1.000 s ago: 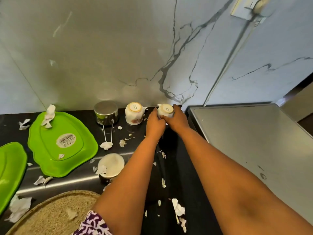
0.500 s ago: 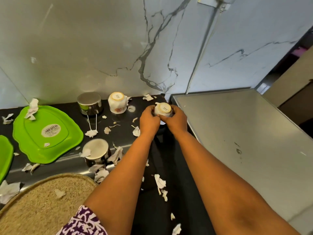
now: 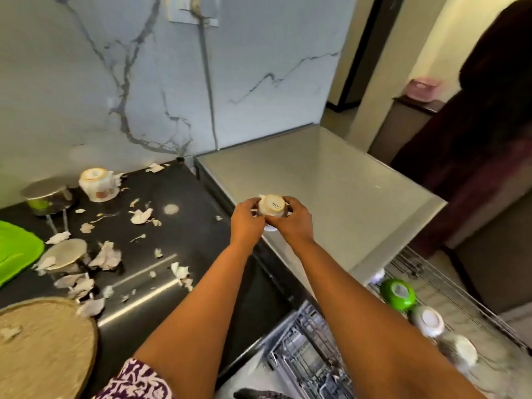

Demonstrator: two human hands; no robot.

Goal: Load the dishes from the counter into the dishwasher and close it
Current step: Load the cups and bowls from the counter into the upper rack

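**Upturned cup gripped between both hands**

Nearest, below and to the right of the hands, a wire dishwasher rack (image 3: 311, 355) is seen pulled out. A green bowl (image 3: 398, 293) and a pale dish (image 3: 429, 320) are set upside down in a second rack just right of it. Down to the left of the hands, a round woven mat (image 3: 43, 347) lies on the black tabletop (image 3: 187, 240), with torn paper scraps (image 3: 106, 257) strewn around it.

A small white cup (image 3: 272, 207) is held base-up. It is clasped from one side by the curled fingers of the left hand (image 3: 247, 223) and from the other by those of the right hand (image 3: 293, 223). The cup is seen at the line where the tabletop meets a grey steel surface (image 3: 331, 174).

Well to the left of the hands, a green tray (image 3: 17, 249) is cut off by the frame edge. Beyond and left of the hands, a second cup (image 3: 98, 184) stands upside down beside a steel container (image 3: 49, 195), both close to the marble wall (image 3: 144, 67).
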